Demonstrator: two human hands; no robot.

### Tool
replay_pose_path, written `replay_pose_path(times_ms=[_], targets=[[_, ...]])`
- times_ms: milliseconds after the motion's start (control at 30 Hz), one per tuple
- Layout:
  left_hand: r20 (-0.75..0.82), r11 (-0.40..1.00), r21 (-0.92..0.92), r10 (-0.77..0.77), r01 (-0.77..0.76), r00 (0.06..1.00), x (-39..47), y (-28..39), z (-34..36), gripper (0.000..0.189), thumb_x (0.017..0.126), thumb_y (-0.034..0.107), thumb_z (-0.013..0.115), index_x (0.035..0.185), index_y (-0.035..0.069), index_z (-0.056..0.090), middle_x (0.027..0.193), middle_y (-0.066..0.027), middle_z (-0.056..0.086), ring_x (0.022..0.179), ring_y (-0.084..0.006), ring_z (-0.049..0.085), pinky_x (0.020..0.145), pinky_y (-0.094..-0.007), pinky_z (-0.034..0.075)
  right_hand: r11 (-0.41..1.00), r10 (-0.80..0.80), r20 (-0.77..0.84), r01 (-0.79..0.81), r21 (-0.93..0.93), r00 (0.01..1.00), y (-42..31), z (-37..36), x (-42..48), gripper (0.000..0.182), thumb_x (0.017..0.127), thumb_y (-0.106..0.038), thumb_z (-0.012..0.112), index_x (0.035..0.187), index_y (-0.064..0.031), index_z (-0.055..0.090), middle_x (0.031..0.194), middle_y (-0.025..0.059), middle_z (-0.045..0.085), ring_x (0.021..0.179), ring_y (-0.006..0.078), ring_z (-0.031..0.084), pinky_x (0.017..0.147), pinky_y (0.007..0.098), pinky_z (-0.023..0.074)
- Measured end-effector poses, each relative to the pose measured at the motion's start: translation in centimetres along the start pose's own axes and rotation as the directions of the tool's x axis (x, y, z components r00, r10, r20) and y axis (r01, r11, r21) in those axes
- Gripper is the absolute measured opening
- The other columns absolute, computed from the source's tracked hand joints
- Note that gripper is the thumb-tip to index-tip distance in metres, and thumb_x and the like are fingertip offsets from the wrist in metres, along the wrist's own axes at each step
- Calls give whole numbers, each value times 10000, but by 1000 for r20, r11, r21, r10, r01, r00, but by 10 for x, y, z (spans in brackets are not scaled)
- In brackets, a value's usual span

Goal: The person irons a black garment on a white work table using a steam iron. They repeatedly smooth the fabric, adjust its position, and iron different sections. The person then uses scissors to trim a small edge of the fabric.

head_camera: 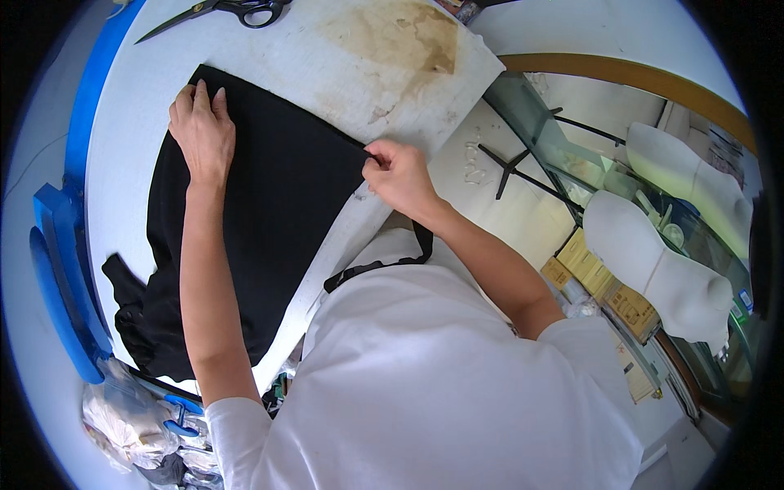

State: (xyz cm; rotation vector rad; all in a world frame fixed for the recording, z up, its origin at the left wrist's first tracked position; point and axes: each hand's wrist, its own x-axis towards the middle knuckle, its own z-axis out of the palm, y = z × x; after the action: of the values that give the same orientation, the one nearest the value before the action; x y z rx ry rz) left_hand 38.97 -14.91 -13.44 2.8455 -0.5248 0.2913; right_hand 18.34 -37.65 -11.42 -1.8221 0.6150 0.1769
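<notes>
A black garment (269, 177) is spread over a white-covered table (318, 79), with its folded edge running from the upper left corner towards my right hand. My left hand (203, 131) rests palm down on that garment near the corner, fingers slightly apart. At the other end of the edge, my right hand (401, 177) pinches the cloth between thumb and fingers. The lower left part of the garment lies bunched, with a narrow piece sticking out. Dark-handled scissors (245, 11) lie beyond the garment.
Brown stains (422, 43) mark the table's far part. A blue plastic hanger-like piece (64, 294) is at the left, above plastic bags (131, 416). On the right are white mannequin torsos (655, 263), a glass panel (527, 116), cardboard boxes (588, 263) and a black stand (509, 164).
</notes>
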Motion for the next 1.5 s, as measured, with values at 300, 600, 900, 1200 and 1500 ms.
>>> replay_pose_path(times_ms=[300, 600, 900, 1200, 1500], targets=[[119, 988, 151, -32, 13, 992, -13, 20, -7, 664, 919, 543, 628, 1415, 106, 567, 1423, -205, 477, 1348, -370, 416, 1119, -506, 318, 969, -125, -98, 100, -227, 987, 1, 7, 0, 178, 845, -92, 683, 929, 65, 696, 662, 114, 670, 523, 168, 612, 525, 324, 486], [128, 982, 187, -61, 36, 990, -18, 18, 0, 703, 931, 594, 588, 1470, 149, 509, 1477, -177, 423, 1386, -351, 370, 1155, -502, 266, 981, 92, -36, -97, -167, 995, 0, 3, -12, 289, 886, -202, 705, 741, 47, 675, 579, 113, 637, 503, 201, 678, 499, 334, 497], [153, 972, 234, -61, 23, 986, -11, 13, 0, 690, 944, 614, 551, 1474, 175, 512, 1469, -177, 446, 1388, -347, 379, 1156, -510, 270, 930, 126, 25, -109, -350, 992, -12, -5, -6, 448, 906, -290, 688, 585, 16, 631, 481, 137, 573, 455, 252, 635, 508, 390, 492], [-71, 979, -171, 97, -108, 993, -70, 84, -36, 426, 860, 215, 698, 1229, 12, 633, 1317, -205, 551, 1237, -390, 510, 1061, -513, 381, 843, 15, 108, 45, -537, 994, -19, -18, 1, 496, 892, -334, 685, 565, 34, 625, 492, 219, 515, 470, 402, 526, 526, 475, 444], [152, 996, -75, -43, 55, 987, -109, 113, -26, 643, 927, 306, 610, 1446, -33, 437, 1522, -208, 406, 1441, -390, 328, 1207, -531, 196, 864, -195, 151, 242, -441, 969, -39, -28, 9, 321, 885, -252, 706, 691, -6, 633, 612, 189, 594, 559, 376, 587, 560, 447, 473]])
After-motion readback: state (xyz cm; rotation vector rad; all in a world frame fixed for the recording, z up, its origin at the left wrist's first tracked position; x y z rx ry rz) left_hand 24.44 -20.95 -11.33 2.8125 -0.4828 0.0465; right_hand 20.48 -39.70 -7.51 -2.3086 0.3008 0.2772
